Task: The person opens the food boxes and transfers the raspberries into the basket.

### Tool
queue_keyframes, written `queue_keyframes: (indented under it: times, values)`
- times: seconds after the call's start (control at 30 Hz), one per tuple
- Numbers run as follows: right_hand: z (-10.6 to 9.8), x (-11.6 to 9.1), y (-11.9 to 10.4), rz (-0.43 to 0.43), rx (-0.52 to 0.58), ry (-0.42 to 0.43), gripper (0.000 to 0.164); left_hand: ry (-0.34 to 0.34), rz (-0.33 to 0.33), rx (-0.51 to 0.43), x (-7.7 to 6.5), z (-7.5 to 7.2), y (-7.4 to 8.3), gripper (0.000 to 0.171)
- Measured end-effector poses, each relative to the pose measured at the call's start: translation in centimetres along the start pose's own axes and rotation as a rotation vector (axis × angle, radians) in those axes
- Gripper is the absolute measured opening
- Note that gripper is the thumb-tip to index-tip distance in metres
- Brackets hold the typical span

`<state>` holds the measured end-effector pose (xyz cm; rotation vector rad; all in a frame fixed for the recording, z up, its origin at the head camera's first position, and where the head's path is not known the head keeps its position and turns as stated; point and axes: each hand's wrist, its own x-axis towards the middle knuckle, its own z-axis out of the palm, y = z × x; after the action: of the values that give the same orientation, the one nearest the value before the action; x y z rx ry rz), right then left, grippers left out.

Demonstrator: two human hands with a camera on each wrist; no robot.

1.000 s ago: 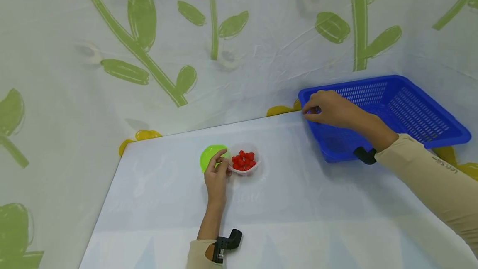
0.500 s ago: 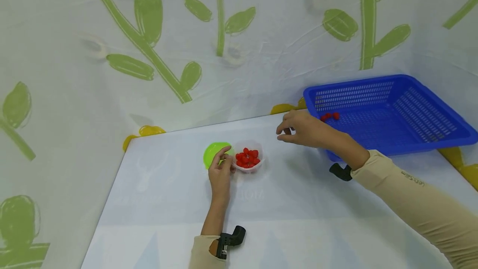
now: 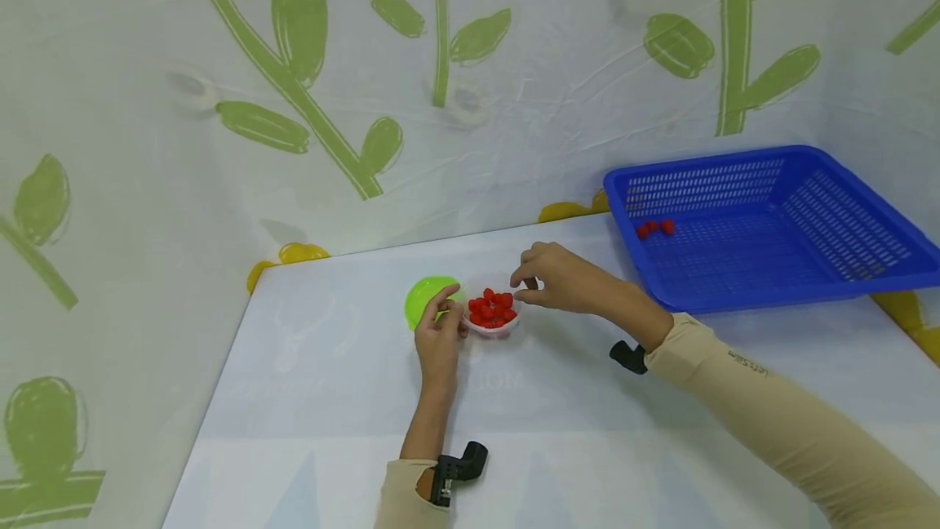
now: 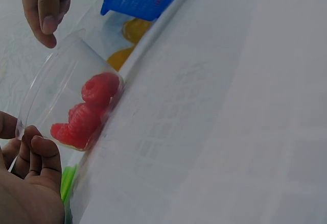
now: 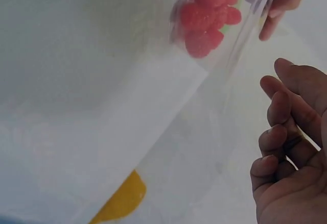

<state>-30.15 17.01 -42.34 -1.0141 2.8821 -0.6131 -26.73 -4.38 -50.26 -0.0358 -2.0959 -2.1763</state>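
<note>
A clear plastic cup [image 4: 61, 94] with several red raspberries [image 3: 490, 313] in it stands on the white table. My left hand [image 3: 438, 349] pinches its rim on the left side, thumb and fingertips curled there in the left wrist view. Just right of the cup, my right hand [image 3: 564, 277] hovers with fingers loosely bent and apart. Nothing shows between those fingers in the right wrist view. A bright green round dish or lid [image 3: 421, 300] lies behind my left hand, partly covered by it.
A blue slotted basket [image 3: 705, 163] stands at the table's back right, with a few raspberries [image 3: 655, 228] in its left corner. A cloth wall [image 3: 529, 145] printed with flowers rises behind the table's far edge [image 3: 441, 237].
My right hand has moved left from over the basket's left edge to beside the cup. Raspberries in the basket have come into sight. My left hand keeps its hold on the cup.
</note>
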Motion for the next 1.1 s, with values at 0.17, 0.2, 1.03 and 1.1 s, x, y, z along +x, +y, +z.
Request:
queue_keyframes:
  times: [0.17,0.2,1.03,1.1]
  values:
    - [1.5,1.4,-0.3,-0.024,-0.026,-0.021,0.014,-0.002,0.007,-0.011,0.1,0.0,-0.1,0.031]
    - [1.9,1.7,-0.3,-0.03,-0.039,-0.024,0.014,-0.003,0.006,-0.014,0.1,0.0,-0.1,0.031]
    - [5.0,4.2,-1.5,0.024,-0.297,-0.118,0.013,0.033,0.005,-0.051,0.8,0.1,-2.3,0.027]
    - [4.9,4.2,-1.5,0.024,-0.295,-0.106,0.012,0.038,0.019,-0.054,1.0,0.1,-2.7,0.027]
